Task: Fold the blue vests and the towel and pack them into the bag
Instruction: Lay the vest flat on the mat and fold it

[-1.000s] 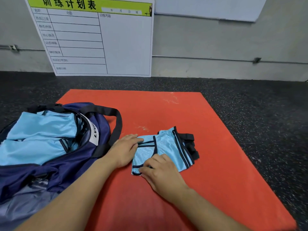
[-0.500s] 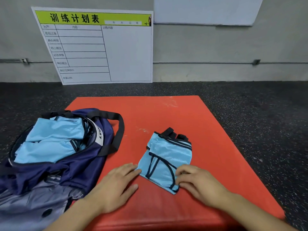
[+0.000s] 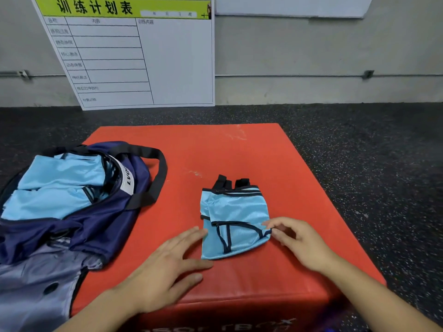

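Blue mesh, folded small and edged in black, sits just right of the frame's centre: the folded vest [image 3: 235, 221] lies flat on the red mat [image 3: 239, 152], its black straps pointing toward the top of the picture. Your left hand [image 3: 165, 267] rests palm-down on the mat at lower centre, fingers straight and spread, the fingertips just reaching the vest's left edge; it grasps nothing. Your right hand [image 3: 297, 240] comes in from the lower right, and its thumb and forefinger pinch the vest's right edge near the lower corner, the other fingers loosely curled behind.

At the left of the frame the navy bag [image 3: 100, 224] lies open, half on the mat and half on the dark speckled floor [image 3: 359, 144]. More blue vests [image 3: 55, 188] fill its mouth, and its black strap [image 3: 155, 173] loops out onto the mat toward the centre. A grey lining panel spreads below the bag at lower left.

Against the wall in the upper left leans a whiteboard [image 3: 167, 63] with a green header and a ruled table. No towel can be made out.
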Tool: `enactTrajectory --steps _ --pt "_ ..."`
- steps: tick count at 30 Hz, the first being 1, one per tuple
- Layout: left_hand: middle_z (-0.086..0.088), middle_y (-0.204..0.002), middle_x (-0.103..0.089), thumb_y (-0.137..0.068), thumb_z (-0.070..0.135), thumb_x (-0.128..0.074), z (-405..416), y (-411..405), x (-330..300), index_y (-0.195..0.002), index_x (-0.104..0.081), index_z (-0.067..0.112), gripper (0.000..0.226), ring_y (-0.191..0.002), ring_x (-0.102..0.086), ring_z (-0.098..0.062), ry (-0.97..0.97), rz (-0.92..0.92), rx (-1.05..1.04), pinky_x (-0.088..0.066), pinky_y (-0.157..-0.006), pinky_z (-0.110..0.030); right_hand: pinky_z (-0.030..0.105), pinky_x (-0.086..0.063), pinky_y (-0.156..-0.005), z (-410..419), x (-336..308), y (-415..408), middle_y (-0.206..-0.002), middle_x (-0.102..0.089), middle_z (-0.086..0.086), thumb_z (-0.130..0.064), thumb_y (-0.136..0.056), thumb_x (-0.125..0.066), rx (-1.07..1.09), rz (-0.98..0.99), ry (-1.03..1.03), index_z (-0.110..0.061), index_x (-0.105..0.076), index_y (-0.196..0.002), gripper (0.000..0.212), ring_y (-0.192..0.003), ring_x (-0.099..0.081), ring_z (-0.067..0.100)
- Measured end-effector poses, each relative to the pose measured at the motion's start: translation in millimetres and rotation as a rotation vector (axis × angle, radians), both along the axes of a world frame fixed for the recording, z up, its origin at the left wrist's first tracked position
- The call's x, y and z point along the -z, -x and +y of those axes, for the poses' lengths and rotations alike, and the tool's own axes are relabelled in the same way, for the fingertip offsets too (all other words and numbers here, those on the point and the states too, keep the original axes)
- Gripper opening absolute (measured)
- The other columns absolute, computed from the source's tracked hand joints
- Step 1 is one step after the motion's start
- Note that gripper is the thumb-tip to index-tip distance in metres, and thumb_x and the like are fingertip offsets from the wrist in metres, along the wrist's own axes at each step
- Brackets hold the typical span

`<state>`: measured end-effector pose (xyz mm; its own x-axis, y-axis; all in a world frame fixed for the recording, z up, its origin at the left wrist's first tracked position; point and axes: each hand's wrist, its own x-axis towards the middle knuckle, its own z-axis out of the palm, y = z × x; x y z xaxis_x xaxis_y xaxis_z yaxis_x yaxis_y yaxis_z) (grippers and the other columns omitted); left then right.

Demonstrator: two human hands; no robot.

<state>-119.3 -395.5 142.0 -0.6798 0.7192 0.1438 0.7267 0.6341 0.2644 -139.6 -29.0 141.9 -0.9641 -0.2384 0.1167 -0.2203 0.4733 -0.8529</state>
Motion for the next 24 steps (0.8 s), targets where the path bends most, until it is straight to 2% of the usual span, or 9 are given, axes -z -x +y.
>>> enactTrajectory --steps 3,8,11,14,17,20,24 --pt "0.017 -0.168 -0.01 -0.105 0.053 -0.043 11 12 5 -0.142 -0.052 0.049 0.039 -0.156 -0.006 -0.008 -0.063 -0.019 0.008 -0.015 -0.123 -0.029 0.03 -0.05 -0.067 0 1 8 -0.089 -0.07 0.01 -0.009 -0.102 -0.059 0.053 -0.058 0.105 -0.023 -0.072 -0.105 0.019 -0.076 -0.057 0.006" --pt "0.024 -0.147 -0.05 -0.103 0.045 -0.049 25 36 9 -0.14 -0.058 0.038 0.039 -0.148 -0.029 0.001 -0.274 -0.102 -0.084 -0.019 -0.121 -0.021 0.023 -0.045 -0.059 -2 2 22 -0.079 -0.067 -0.004 -0.003 -0.105 -0.051 0.092 -0.097 0.223 -0.009 -0.066 -0.108 0.017 -0.072 -0.054 0.007" --pt "0.029 -0.123 -0.066 -0.1 0.041 -0.056 35 49 2 -0.122 -0.07 0.036 0.026 -0.125 -0.055 0.007 -0.454 -0.177 -0.185 -0.032 -0.113 -0.017 0.021 -0.043 -0.058 -5 -2 30 -0.073 -0.065 0.0 -0.003 -0.105 -0.05 0.117 -0.107 0.248 -0.009 -0.066 -0.104 0.017 -0.067 -0.055 0.006" --pt "0.024 -0.106 -0.072 -0.098 0.023 -0.066 45 62 -2 -0.109 -0.074 0.034 0.018 -0.101 -0.067 0.002 -0.6 -0.264 -0.293 -0.047 -0.091 -0.018 0.02 -0.039 -0.056 -9 -8 40 -0.067 -0.065 0.001 -0.006 -0.106 -0.051 0.161 -0.109 0.249 -0.011 -0.065 -0.099 0.017 -0.058 -0.049 0.006" --pt "0.018 -0.09 -0.071 -0.097 0.02 -0.068 52 78 0 -0.108 -0.075 0.035 0.019 -0.076 -0.061 -0.001 -0.651 -0.286 -0.359 -0.045 -0.074 -0.015 0.018 -0.037 -0.055 -14 -11 54 -0.062 -0.063 0.002 -0.012 -0.105 -0.053 0.235 -0.091 0.173 -0.012 -0.064 -0.095 0.015 -0.051 -0.048 0.003" --pt "0.018 -0.08 -0.063 -0.095 0.015 -0.068 59 93 5 -0.112 -0.073 0.037 0.028 -0.065 -0.052 -0.004 -0.65 -0.278 -0.406 -0.041 -0.067 -0.013 0.024 -0.04 -0.056 -16 -9 70 -0.062 -0.06 0.002 -0.02 -0.104 -0.056 0.293 -0.051 0.005 -0.019 -0.063 -0.089 0.016 -0.051 -0.053 0.004" --pt "0.024 -0.098 -0.061 -0.096 0.02 -0.066 67 109 15 -0.117 -0.071 0.035 0.027 -0.07 -0.054 -0.008 -0.597 -0.233 -0.468 -0.041 -0.07 -0.013 0.03 -0.041 -0.063 -16 -5 87 -0.064 -0.061 -0.008 -0.028 -0.1 -0.056 0.387 0.052 -0.311 -0.026 -0.058 -0.081 0.019 -0.056 -0.05 0.008"
